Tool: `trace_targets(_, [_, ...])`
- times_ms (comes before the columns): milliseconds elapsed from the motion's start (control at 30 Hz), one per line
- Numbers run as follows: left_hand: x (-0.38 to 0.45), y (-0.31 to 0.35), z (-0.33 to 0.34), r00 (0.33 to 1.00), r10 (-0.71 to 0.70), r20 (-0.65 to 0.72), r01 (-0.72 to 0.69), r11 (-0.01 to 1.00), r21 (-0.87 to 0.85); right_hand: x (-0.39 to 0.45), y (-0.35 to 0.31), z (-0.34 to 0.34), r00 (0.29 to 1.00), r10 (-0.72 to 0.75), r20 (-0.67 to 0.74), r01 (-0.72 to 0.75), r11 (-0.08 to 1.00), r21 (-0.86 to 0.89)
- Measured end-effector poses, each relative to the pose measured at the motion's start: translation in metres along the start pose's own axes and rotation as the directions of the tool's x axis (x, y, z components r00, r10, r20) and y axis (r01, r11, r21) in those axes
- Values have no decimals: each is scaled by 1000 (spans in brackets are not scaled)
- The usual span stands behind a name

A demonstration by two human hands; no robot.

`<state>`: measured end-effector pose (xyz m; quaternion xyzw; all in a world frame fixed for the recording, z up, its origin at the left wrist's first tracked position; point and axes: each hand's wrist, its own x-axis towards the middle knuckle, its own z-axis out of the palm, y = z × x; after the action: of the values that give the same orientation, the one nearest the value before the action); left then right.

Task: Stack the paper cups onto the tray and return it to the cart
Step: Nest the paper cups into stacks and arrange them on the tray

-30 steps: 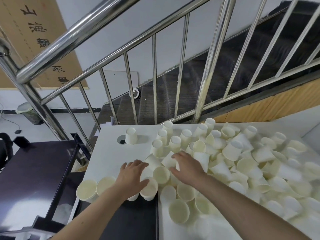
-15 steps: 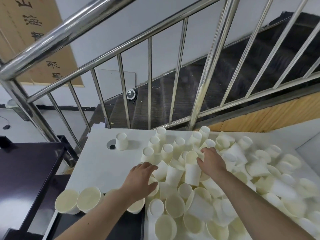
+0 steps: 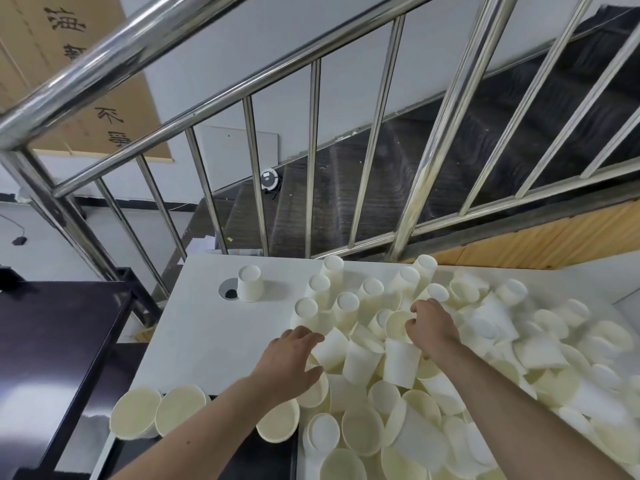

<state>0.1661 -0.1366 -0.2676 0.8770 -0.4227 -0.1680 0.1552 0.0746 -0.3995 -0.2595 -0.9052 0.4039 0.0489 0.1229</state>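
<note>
Several pale paper cups [image 3: 408, 365] lie in a jumbled heap over the white table [image 3: 207, 327], some upright, some upside down, some tipped. My left hand [image 3: 291, 362] rests at the heap's left edge, its bent fingers touching a tipped cup [image 3: 332, 346]. Farther back, my right hand [image 3: 433, 327] pinches the rim of an upright cup [image 3: 396, 322] in the heap. A dark tray [image 3: 249, 459] lies at the near edge under my left forearm, with three upright cups [image 3: 157, 412] along its far side.
A dark cart [image 3: 52, 341] stands left of the table. One upside-down cup [image 3: 248, 283] stands alone beside a round cable hole [image 3: 229, 292]. A steel stair railing [image 3: 433, 161] rises right behind the table, with dark stairs beyond.
My right hand has moved away from me, deeper into the heap, and taken a cup's rim. My left hand shifted slightly forward along the heap's left edge.
</note>
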Motion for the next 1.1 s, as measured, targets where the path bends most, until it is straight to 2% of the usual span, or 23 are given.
trace_targets(200, [-1,-1,-2,1000,-8,-21,7,999,-31,0,1,-8,992,-37,-124,52,991,122])
trace_targets(333, [-2,3,-7,997,-3,-79,-3,997,-81,-15,-19,-26,967,-143,-209,195,947,256])
trace_targets(467, [-3,6,-14,983,-12,-181,-20,985,-173,-40,-58,-27,951,-294,-95,304,838,452])
trace_targets(600, [-8,6,-19,966,-17,-259,-39,977,-212,-61,-93,-10,935,-355,9,288,773,565])
trace_targets(800, [-20,-12,-24,953,-89,-289,21,973,-229,-76,-123,7,905,-413,105,271,747,607])
trace_targets(933, [-25,-38,-31,949,-163,-268,118,977,-177,-71,-135,13,913,-399,79,276,751,599])
trace_targets(1000, [-26,-56,-37,946,-231,-230,202,969,-142,-65,-137,15,917,-396,54,308,787,535])
trace_targets(1100, [-28,-85,-46,925,-337,-173,328,941,-79,-53,-142,25,881,-451,144,383,858,342])
